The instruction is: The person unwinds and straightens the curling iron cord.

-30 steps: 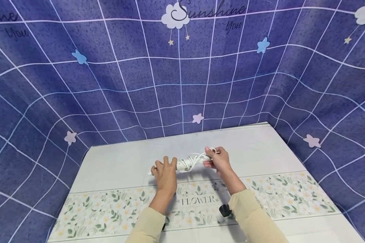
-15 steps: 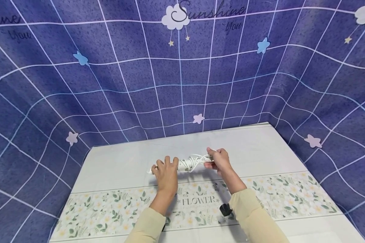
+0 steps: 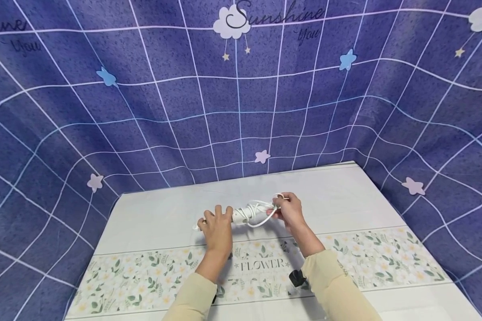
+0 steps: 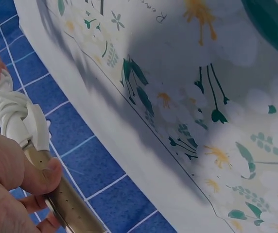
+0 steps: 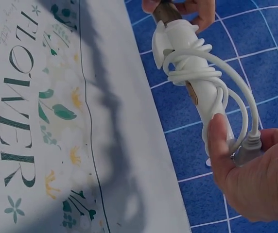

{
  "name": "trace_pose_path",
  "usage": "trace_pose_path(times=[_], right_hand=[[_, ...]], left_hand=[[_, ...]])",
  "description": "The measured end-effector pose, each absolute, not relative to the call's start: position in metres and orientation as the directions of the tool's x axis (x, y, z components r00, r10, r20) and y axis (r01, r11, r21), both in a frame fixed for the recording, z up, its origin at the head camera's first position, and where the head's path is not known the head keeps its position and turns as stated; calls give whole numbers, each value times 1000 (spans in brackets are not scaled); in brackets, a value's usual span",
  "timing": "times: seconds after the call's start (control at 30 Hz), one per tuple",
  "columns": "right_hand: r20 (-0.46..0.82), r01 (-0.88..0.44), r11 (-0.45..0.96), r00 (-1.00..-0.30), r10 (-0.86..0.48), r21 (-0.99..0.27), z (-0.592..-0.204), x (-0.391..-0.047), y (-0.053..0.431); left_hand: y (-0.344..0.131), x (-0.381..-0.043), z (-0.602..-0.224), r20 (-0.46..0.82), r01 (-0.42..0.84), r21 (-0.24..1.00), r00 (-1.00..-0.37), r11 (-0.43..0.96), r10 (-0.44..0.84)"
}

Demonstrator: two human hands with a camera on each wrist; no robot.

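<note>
A curling iron (image 3: 241, 216) with a white handle (image 5: 193, 59) and a gold barrel (image 4: 76, 208) is held level above the table. Its white cord (image 5: 248, 104) is wound around the handle, with one loose loop standing off it. My left hand (image 3: 218, 229) grips the barrel, thumb on top and fingers beneath in the left wrist view. At the handle's other end, my right hand (image 3: 291, 213) pinches the cord near its plug (image 5: 248, 149); the fingers partly hide the plug. The thumb lies along the end of the handle.
Below the hands lies a white table cover (image 3: 164, 205) with a flower-printed band (image 3: 132, 276) lettered FLOWER. A blue grid-patterned curtain (image 3: 176, 98) surrounds its back and sides. A black wrist strap piece (image 3: 297, 278) shows by the right sleeve.
A loop of cord has come away from the handle and hangs wider below it. My right fingers have shifted on the cord end. The left hand has moved slightly left, still gripping the barrel.
</note>
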State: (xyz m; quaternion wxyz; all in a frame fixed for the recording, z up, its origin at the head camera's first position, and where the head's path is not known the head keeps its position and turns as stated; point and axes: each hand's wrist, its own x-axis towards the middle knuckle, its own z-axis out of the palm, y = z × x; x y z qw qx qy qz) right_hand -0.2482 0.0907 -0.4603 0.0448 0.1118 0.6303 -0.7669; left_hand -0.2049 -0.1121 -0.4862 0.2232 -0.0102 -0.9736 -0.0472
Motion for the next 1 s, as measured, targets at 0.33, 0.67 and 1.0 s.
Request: trace_pose_path(times=[0.33, 0.67, 1.0], right_hand=[[-235, 212, -258, -970, 64, -943, -464, -248, 92], [-174, 163, -377, -985, -5, -912, -470, -247, 91], [-152, 132, -471, -988, 5, -872, -472, -244, 93]], left_hand=[[-117, -207, -487, 411, 31, 130, -911, 991, -25], [-123, -209, -488, 392, 19, 193, -918, 981, -59], [-128, -212, -484, 421, -1, 233, -901, 973, -101]])
